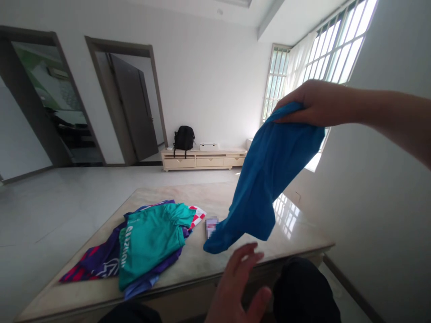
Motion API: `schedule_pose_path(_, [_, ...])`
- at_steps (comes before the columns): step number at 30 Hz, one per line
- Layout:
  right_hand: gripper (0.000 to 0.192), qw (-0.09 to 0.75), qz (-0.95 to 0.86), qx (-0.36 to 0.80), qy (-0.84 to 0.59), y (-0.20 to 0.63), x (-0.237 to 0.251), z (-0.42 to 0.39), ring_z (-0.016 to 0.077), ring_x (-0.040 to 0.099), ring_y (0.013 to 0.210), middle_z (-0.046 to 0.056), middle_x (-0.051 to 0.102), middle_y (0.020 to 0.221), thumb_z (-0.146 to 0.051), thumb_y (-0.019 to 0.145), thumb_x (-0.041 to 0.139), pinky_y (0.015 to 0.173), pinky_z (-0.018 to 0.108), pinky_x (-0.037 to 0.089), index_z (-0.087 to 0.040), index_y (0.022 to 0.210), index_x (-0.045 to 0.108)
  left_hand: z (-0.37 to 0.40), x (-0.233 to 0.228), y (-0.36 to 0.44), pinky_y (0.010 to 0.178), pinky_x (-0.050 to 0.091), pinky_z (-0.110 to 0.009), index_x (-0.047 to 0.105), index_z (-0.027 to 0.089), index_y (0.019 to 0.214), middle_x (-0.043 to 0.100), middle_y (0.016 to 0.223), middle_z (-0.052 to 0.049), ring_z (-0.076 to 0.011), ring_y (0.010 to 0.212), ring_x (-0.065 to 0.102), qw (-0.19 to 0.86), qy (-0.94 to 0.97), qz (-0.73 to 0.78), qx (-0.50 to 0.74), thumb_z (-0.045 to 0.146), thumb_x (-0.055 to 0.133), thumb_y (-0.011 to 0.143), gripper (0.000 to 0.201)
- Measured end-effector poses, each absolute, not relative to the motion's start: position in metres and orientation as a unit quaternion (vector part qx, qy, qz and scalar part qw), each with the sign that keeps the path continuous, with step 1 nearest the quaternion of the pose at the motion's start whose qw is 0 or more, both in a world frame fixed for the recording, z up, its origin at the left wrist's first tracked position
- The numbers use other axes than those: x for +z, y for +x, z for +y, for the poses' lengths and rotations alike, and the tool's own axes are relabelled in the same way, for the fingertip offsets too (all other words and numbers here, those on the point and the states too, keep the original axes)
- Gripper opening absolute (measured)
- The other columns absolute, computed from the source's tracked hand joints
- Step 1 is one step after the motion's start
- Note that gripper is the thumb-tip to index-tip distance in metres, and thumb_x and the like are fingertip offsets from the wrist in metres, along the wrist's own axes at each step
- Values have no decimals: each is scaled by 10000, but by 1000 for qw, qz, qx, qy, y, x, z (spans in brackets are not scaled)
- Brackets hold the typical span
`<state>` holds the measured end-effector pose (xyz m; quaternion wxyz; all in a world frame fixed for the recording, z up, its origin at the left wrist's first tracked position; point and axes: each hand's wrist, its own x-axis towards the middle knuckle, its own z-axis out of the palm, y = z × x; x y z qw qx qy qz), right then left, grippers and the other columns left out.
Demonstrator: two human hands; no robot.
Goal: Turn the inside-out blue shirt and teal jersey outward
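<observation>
A blue cloth garment (259,175) hangs from my right hand (308,103), whose fingers are closed on its upper end, raised to the right above the table. Its lower tip reaches down close to the tabletop, beside a small pixelated item (211,226) that it partly covers. Below the cloth, at the table's near edge, my left hand (237,287) has its fingers apart and holds nothing. To the left lies a loose pile of clothes, with a teal shirt (153,237) bearing white lettering on top and a purple and red garment (97,262) under it.
The pale marble-like table (191,273) spans the foreground, my knees at its near edge. Across the room stands a low cabinet (210,162) with a black backpack (184,138) and a white box (208,146) on it. A barred window (333,45) is at right.
</observation>
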<state>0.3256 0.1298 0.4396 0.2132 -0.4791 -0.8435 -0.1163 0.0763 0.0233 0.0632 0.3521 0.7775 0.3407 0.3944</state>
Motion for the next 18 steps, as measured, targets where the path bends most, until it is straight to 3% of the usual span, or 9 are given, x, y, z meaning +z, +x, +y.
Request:
schedule_pose_path(3, [262,183,-868,-124,-445,312,433,114,204,677,847,-16,716,820,-351,867,736,981,510,501,-159,1035,798,33,103,83,1176,405,-483,433,331,1496,363,1615,-94,-301,1470,397,162,738,362,546,275,605,966,560])
schedule_pose_path(6, [289,177,-879,-129,-424,307,428,101,183,653,786,-21,710,819,-389,875,710,937,487,493,-177,1051,796,37,122,91,1181,381,-523,373,309,1515,342,1616,-109,-304,1490,351,113,680,387,612,257,639,948,628])
schedule_pose_path(9, [316,168,-896,-90,-402,302,420,89,167,633,747,-24,699,782,-427,848,725,892,424,488,-173,1022,799,40,130,98,1190,352,-541,330,285,1539,376,1595,-120,-315,1484,350,161,649,394,631,307,717,894,753])
schedule_pose_path(12, [304,118,-922,-51,-364,295,411,80,138,619,668,-28,715,770,-449,865,698,736,308,488,-183,968,802,43,144,100,1069,485,-450,404,261,1494,573,1418,-116,-286,1292,564,317,627,359,615,357,785,831,771])
schedule_pose_path(14, [279,82,-937,-27,-339,292,404,77,136,637,666,-27,737,800,-439,889,675,661,269,478,-199,962,798,45,155,97,867,559,-339,581,215,1312,709,1121,-69,-223,1000,679,431,620,319,573,371,790,820,556])
schedule_pose_path(16, [252,60,-942,-5,-329,294,399,75,144,664,695,-23,754,839,-422,902,668,647,260,493,-216,978,792,45,164,91,714,526,-258,684,177,1016,701,850,-10,-159,775,644,479,628,302,533,357,783,819,284])
schedule_pose_path(18, [243,52,-942,10,-330,302,393,74,157,689,742,-14,765,884,-417,907,670,676,265,519,-229,1008,785,42,166,85,664,475,-223,671,164,833,650,743,17,-127,706,580,464,641,315,525,331,789,803,207])
